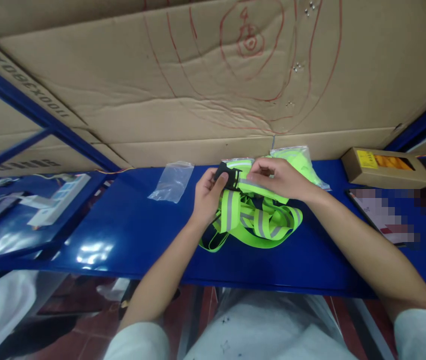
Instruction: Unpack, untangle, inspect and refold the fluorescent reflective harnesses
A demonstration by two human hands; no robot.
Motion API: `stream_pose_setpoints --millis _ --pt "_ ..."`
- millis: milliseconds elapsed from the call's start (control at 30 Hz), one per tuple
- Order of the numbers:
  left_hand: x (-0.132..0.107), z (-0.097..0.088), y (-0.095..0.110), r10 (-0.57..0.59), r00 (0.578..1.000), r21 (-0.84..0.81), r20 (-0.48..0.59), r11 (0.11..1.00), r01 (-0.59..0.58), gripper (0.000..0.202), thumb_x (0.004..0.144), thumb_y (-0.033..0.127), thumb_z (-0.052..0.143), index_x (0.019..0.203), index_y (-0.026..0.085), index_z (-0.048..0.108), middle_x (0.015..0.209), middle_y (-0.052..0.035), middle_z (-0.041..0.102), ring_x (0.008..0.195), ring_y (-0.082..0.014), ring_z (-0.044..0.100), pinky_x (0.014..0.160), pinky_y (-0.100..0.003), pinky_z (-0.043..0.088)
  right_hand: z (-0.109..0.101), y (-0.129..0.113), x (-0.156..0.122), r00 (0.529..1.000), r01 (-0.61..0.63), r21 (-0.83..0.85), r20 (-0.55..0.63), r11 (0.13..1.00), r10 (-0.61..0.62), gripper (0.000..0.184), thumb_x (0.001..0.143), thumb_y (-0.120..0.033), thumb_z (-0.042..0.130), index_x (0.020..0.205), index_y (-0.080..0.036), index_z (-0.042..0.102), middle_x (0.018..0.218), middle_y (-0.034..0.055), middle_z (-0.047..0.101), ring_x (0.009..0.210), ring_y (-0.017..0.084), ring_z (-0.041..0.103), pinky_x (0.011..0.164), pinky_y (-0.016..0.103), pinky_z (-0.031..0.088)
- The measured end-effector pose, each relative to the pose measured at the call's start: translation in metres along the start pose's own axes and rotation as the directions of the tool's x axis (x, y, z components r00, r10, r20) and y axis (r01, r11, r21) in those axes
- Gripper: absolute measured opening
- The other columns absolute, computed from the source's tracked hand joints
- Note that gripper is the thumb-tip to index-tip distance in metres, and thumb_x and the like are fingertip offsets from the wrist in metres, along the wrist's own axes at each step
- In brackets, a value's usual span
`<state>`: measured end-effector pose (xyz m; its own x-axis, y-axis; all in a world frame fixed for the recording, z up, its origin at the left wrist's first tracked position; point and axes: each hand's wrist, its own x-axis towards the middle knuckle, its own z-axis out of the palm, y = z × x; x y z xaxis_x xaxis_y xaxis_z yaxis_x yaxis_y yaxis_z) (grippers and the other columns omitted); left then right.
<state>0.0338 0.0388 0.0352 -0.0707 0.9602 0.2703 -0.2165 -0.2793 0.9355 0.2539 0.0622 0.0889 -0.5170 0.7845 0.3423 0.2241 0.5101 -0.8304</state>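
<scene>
I'm seeing the left hand [207, 195] clamping the buckle [226, 176], the right hand [278, 177] pinching the strap [252, 188] at its three o'clock; loops [261, 225] lying at six o'clock are risking a tangle.

Two hands in play: left hand [205, 196], right hand [282, 177]. One neon reflective harness [258, 222] with one black buckle [225, 175]. Two bagged neon packets [303, 160] behind it. One empty clear bag [172, 181], one cardboard box [385, 167], one power strip [60, 197], all on one blue counter [141, 235].

Glossy blue table [130, 235], woven cloth straps [258, 222] with seemingly plastic buckle [225, 175], clear plastic bag [171, 181], matt cardboard [197, 90].
</scene>
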Motion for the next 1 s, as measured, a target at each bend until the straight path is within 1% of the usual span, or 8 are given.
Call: stream_pose_setpoints --millis 167,267,367,500,633,700,867,1000 --pt "0.013 -0.011 0.006 -0.012 0.995 -0.069 -0.097 0.998 0.005 0.037 0.081 0.049 0.087 0.094 0.02 0.07 0.082 -0.0005 0.071 0.07 -0.0129 0.065 0.063 -0.022 0.05 -0.035 0.004 -0.001 0.99 -0.104 0.134 0.113 0.985 0.09 0.044 0.089 -0.063 0.074 0.087 -0.022 0.059 0.06 -0.0081 0.04 0.053 0.009 0.029 0.049 0.026 0.019" --pt "0.016 -0.013 0.005 -0.026 0.995 -0.062 -0.095 0.998 0.02 0.038 0.079 0.05 0.088 0.094 0.019 0.071 0.086 -0.0023 0.074 0.074 -0.0149 0.069 0.066 -0.023 0.052 -0.056 0.002 -0.005 0.973 -0.154 0.104 0.188 0.983 0.133 0.045 0.088 -0.064 0.075 0.085 -0.021 0.061 0.062 -0.0063 0.044 0.055 0.009 0.033 0.05 0.026 0.021" --pt "0.015 -0.01 0.001 -0.046 0.995 -0.074 -0.092 0.997 0.039 0.036 0.078 0.048 0.088 0.091 0.019 0.071 0.089 -0.0027 0.075 0.08 -0.0154 0.071 0.071 -0.024 0.055 -0.066 -0.001 -0.008 0.965 -0.201 0.079 0.187 0.976 0.184 0.044 0.088 -0.064 0.075 0.082 -0.021 0.062 0.065 -0.0044 0.047 0.058 0.01 0.038 0.053 0.027 0.023" --pt "0.014 -0.005 0.002 -0.102 0.989 -0.122 -0.103 0.989 0.089 0.037 0.076 0.046 0.089 0.093 0.018 0.071 0.087 -0.0035 0.075 0.081 -0.0184 0.073 0.072 -0.027 0.057 -0.067 0.001 -0.01 0.965 -0.214 0.105 0.174 0.971 0.194 0.041 0.082 -0.06 0.079 0.078 -0.022 0.062 0.068 -0.0029 0.049 0.063 0.012 0.041 0.06 0.029 0.029" --pt "0.015 -0.007 0.001 -0.214 0.968 -0.171 -0.128 0.967 0.191 0.044 0.071 0.045 0.092 0.096 0.017 0.068 0.083 -0.0022 0.075 0.073 -0.0173 0.072 0.066 -0.026 0.055 -0.062 0.01 -0.007 0.979 -0.2 0.303 0.095 0.932 0.179 0.042 0.074 -0.053 0.081 0.069 -0.022 0.053 0.071 -0.0014 0.051 0.071 0.015 0.048 0.068 0.031 0.038" --pt "0.018 -0.011 -0.002 -0.267 0.951 -0.188 -0.152 0.953 0.238 0.044 0.071 0.044 0.092 0.095 0.018 0.065 0.078 -0.0002 0.073 0.064 -0.0156 0.069 0.06 -0.026 0.053 -0.057 0.015 -0.004 0.979 -0.205 0.352 0.06 0.913 0.197 0.038 0.076 -0.05 0.081 0.07 -0.022 0.056 0.075 -0.0006 0.055 0.075 0.016 0.053 0.073 0.032 0.042" --pt "0.025 -0.024 -0.01 -0.42 0.904 -0.2 -0.077 0.895 0.398 0.033 0.083 0.047 0.081 0.086 0.02 0.063 0.062 -0.0007 0.066 0.049 -0.0158 0.061 0.05 -0.029 0.05 -0.047 0.022 0.003 0.978 -0.139 0.353 -0.098 0.925 0.184 0.031 0.089 -0.051 0.074 0.102 -0.023 0.074 0.107 0.0048 0.072 0.104 0.021 0.065 0.092 0.036 0.051" --pt "0.023 -0.021 -0.01 -0.371 0.928 -0.187 -0.038 0.915 0.358 0.033 0.086 0.047 0.079 0.08 0.02 0.062 0.059 -0.0006 0.064 0.048 -0.0153 0.06 0.046 -0.028 0.049 -0.042 0.017 0.003 0.982 -0.17 0.179 -0.054 0.969 0.183 0.039 0.097 -0.056 0.063 0.116 -0.024 0.075 0.121 0.0071 0.074 0.113 0.024 0.067 0.097 0.038 0.053"
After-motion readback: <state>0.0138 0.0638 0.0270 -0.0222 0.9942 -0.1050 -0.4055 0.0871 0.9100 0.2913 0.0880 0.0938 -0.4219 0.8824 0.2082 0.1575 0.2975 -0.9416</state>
